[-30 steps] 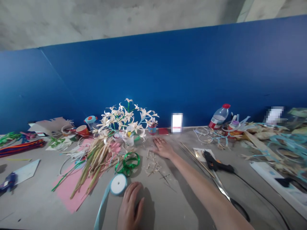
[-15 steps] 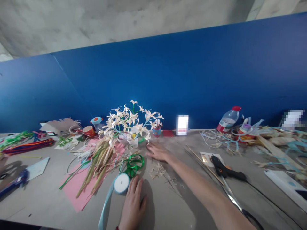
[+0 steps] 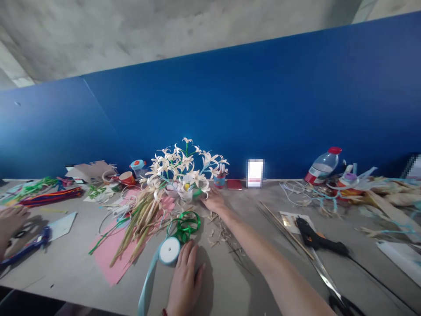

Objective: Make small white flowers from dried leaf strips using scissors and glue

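My left hand [image 3: 186, 274] lies on the table at the front, fingers stretched out and holding nothing. Its fingertips are beside a white-faced spool of light blue ribbon [image 3: 169, 250], from which a strip trails toward me. My right hand [image 3: 213, 202] reaches far forward, low over the table, with its fingers apart; some fingertips blur near the flowers. Left of it, a bunch of cream artificial flowers [image 3: 186, 166] stands in small cups [image 3: 186, 195]. A green ribbon coil [image 3: 189, 226] and dry fibre scraps [image 3: 219, 232] lie between my hands.
At the left edge is another person's hand [image 3: 11, 224]. Dried stalks [image 3: 141, 228] cover pink paper [image 3: 108, 263]. On the right lie thin sticks [image 3: 286, 228], a glue gun [image 3: 320, 239] with a cord and scissors [image 3: 329, 281]. A plastic bottle [image 3: 324, 169] leans by the blue wall.
My right hand has moved forward and left, toward the flower cups. My left hand stays beside the spool. The view has swung left, and another person's hand has come in at the left edge.
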